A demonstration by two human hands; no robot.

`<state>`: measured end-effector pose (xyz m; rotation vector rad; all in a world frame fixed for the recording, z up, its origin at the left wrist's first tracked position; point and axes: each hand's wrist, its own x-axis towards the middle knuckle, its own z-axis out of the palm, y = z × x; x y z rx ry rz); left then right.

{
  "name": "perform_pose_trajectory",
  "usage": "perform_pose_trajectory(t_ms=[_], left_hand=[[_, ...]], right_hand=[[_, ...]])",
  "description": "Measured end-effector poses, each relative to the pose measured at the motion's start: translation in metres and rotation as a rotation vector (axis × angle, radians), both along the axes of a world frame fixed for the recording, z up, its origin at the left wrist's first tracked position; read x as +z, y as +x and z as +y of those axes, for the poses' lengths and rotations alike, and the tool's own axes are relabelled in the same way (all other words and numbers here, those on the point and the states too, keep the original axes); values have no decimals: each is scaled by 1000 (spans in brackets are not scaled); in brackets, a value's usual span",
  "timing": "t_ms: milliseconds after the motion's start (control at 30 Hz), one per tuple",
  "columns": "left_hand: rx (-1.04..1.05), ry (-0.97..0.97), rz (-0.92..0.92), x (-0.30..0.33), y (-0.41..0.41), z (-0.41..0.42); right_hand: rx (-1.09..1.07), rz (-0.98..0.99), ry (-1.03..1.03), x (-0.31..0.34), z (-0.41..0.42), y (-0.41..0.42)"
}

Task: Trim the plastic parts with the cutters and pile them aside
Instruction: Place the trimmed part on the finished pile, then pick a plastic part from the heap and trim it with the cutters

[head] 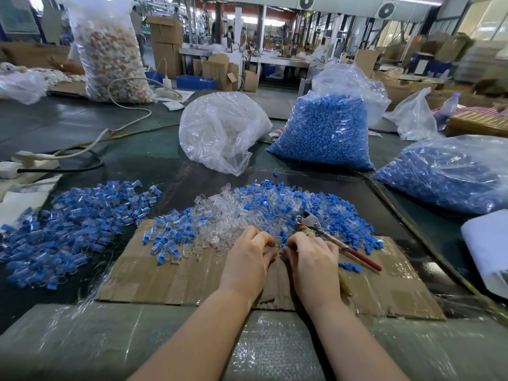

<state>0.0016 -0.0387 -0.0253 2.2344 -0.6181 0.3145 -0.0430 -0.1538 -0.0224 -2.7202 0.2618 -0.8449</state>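
Note:
A heap of loose clear and blue plastic parts [264, 210] lies at the far edge of a cardboard sheet [170, 279]. My left hand [248, 259] and my right hand [310, 259] meet at the heap's near edge, fingers curled, pinching a small clear part [279, 250] between them; the part is mostly hidden. The red-handled cutters [335, 239] lie on the heap just right of my right hand, untouched. A wide pile of joined blue-and-clear pieces [74, 224] spreads at the left.
A clear bag of clear parts [220, 133] and two bags of blue parts [327, 130] [450, 174] stand behind the heap. Cables and a power strip [33, 160] lie at the left. White foam [486, 243] sits at the right edge.

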Motion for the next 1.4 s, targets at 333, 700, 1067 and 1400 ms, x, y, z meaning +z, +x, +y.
perform_pose_trajectory(t_ms=[333,700,1067,1400], left_hand=[[-37,13,-13,0,-1,1],[-85,78,6,-3,1,1],[-10,-37,13,1,-2,4],[12,-230,201,3,0,7]], right_hand=[[65,-55,-14,-2,-1,-4],[73,-66,-35,0,0,-5],[72,-112,58,0,0,-4],[158,-145,120,2,2,-6]])
